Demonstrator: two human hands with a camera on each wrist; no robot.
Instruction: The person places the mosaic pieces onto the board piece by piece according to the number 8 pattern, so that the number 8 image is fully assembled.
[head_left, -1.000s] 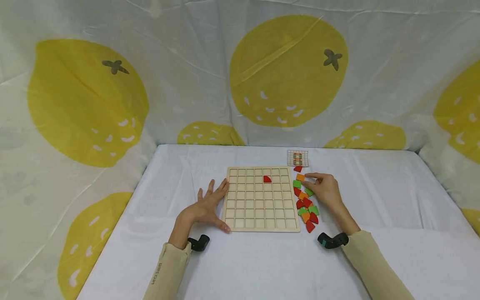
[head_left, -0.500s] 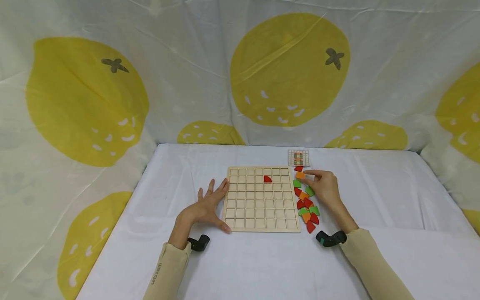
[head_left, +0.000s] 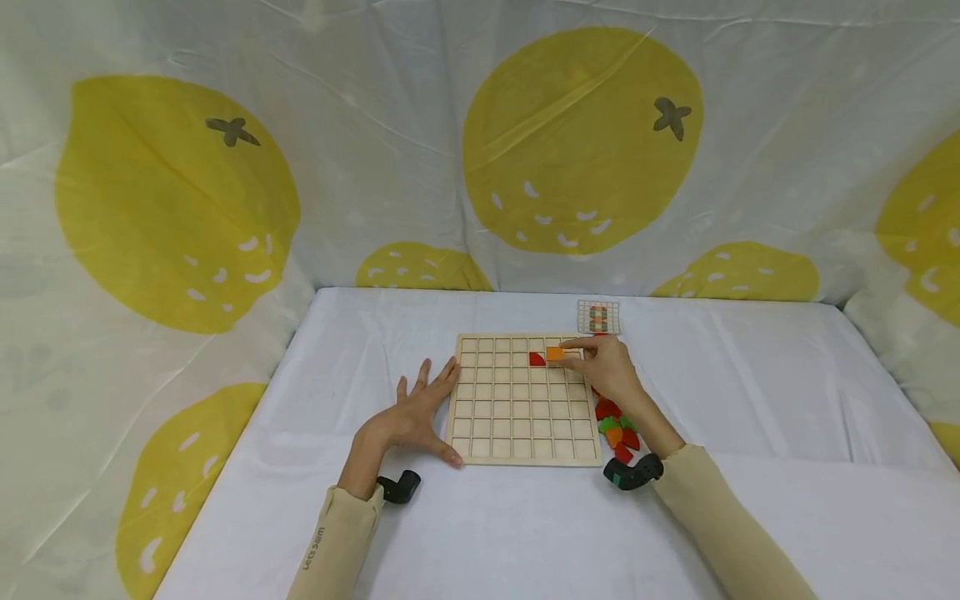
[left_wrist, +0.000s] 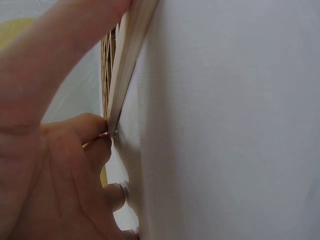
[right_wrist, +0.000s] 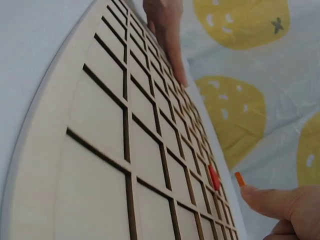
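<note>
A wooden grid board (head_left: 510, 408) lies flat on the white table. One red quarter-circle tile (head_left: 536, 359) sits in a cell of its second row from the far edge. Just right of that tile, my right hand (head_left: 611, 367) pinches an orange square tile (head_left: 554, 354) between thumb and fingers. In the right wrist view the orange tile (right_wrist: 240, 179) is seen edge-on, held above the board surface. My left hand (head_left: 408, 417) is spread at the board's left edge, fingertips and thumb touching the rim. The left wrist view shows the fingers against the board's side (left_wrist: 125, 65).
Loose red, green and orange tiles (head_left: 615, 433) lie heaped along the board's right side, partly hidden by my right hand and forearm. A small card (head_left: 598, 317) printed with a coloured grid pattern lies beyond the board's far right corner. Lemon-print cloth (head_left: 397, 150) hangs behind the table.
My right hand has taken the orange square tile from the loose pieces and moved left with it over the board. The left hand stays at the board's edge.
</note>
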